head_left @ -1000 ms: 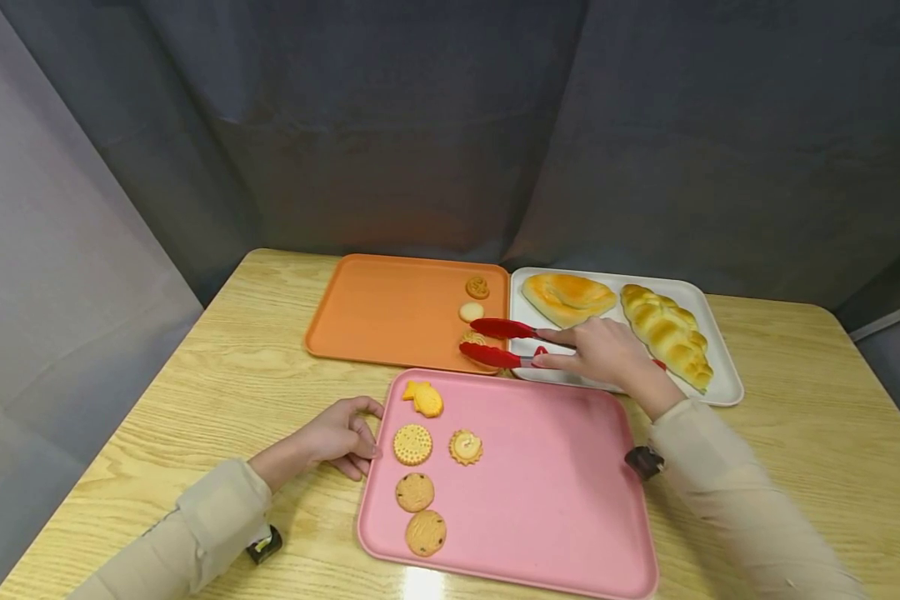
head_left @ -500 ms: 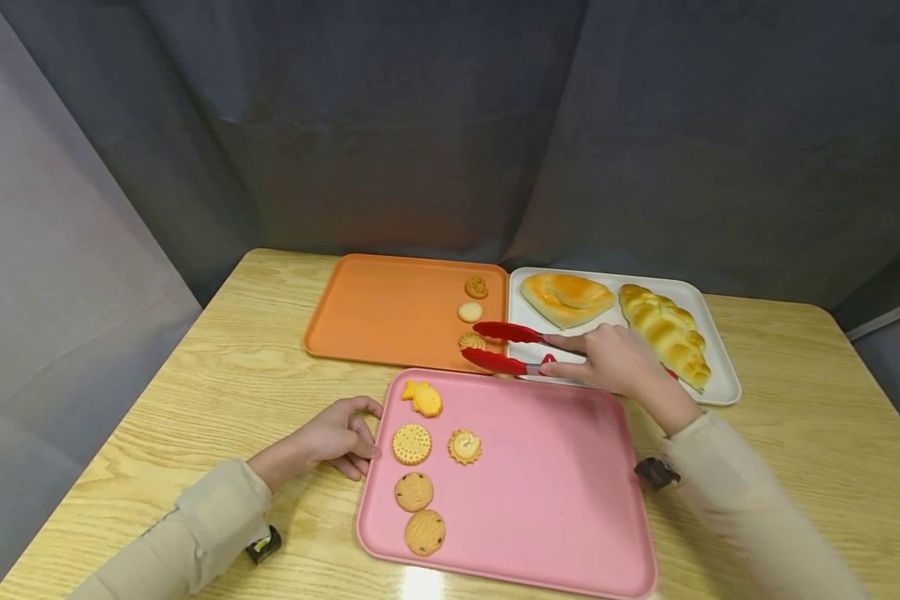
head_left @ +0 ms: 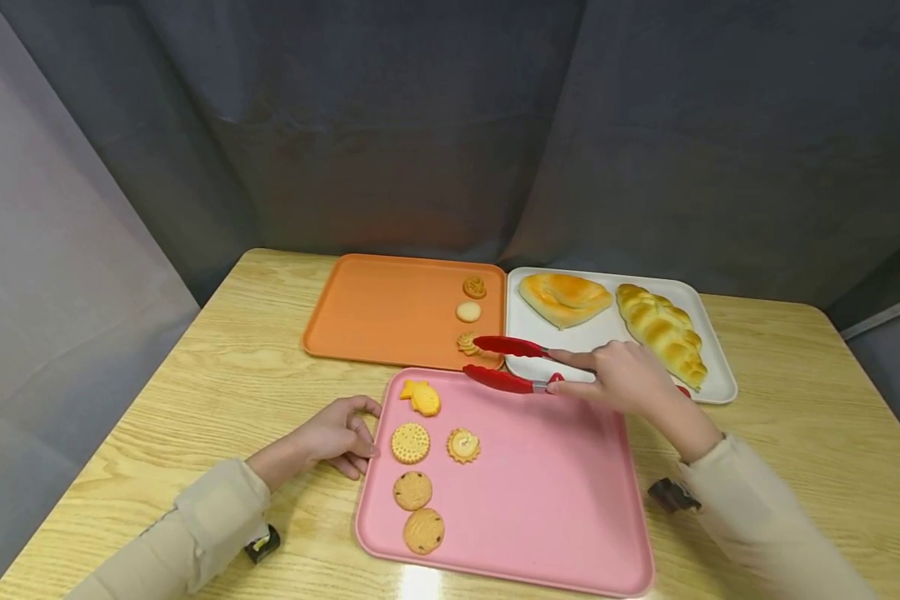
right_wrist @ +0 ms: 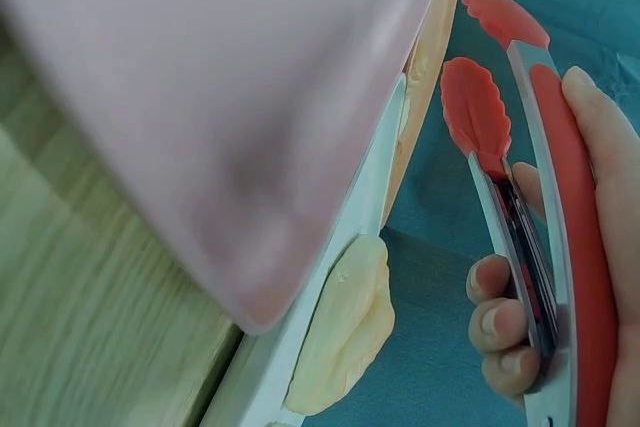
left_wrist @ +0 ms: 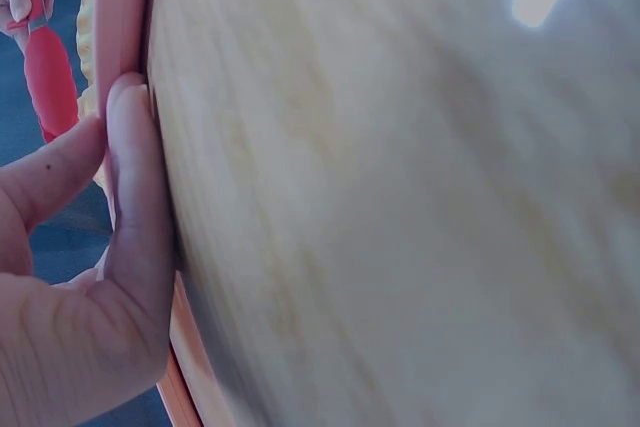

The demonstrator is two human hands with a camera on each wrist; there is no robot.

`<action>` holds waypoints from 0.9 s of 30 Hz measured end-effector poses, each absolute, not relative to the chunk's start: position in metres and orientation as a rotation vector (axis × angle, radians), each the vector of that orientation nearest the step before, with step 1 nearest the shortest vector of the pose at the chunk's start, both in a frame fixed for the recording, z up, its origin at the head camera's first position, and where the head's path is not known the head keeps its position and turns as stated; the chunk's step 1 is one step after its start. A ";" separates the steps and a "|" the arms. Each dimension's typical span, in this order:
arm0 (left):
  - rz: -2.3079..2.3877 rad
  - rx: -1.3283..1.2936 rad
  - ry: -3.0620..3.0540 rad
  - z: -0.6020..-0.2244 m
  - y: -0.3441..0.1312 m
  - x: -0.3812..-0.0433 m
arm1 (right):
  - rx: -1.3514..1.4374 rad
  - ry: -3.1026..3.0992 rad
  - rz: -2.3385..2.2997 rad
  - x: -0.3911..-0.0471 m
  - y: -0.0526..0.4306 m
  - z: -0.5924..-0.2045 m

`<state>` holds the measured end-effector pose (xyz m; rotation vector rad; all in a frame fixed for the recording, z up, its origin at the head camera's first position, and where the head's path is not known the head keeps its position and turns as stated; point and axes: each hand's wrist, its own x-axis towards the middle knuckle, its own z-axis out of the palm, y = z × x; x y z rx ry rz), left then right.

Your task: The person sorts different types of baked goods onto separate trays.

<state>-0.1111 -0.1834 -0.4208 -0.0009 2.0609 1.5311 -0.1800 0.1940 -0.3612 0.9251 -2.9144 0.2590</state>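
My right hand (head_left: 624, 377) grips a pair of red-tipped tongs (head_left: 504, 382), also in the right wrist view, where fingers curl round the tongs (right_wrist: 580, 237). The tong tips are spread with nothing between them, above the far edge of the pink tray (head_left: 555, 500). A swirled cookie (head_left: 468, 343) lies on the orange tray (head_left: 390, 308) beside the upper tip, partly covered by it. My left hand (head_left: 341, 437) pinches the pink tray's left rim; the left wrist view shows thumb and finger on that rim (left_wrist: 122, 17).
The pink tray bears a fish-shaped cookie (head_left: 422, 398), a dotted cookie (head_left: 410, 443), a tart-like cookie (head_left: 463, 446) and two chip cookies (head_left: 423, 531). Behind, a round pale cookie (head_left: 468, 312) and a brown cookie (head_left: 474, 287) share the orange tray. The white tray (head_left: 712, 367) carries two breads (head_left: 566, 300).
My right hand and the spread tongs have moved toward me and slightly right, off the orange tray's cookies to the pink tray's far edge. My left hand stays put.
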 end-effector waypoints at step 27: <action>1.539 0.001 2.048 -0.422 -0.183 -0.112 | 1.002 -2.897 0.292 -0.141 0.198 -0.359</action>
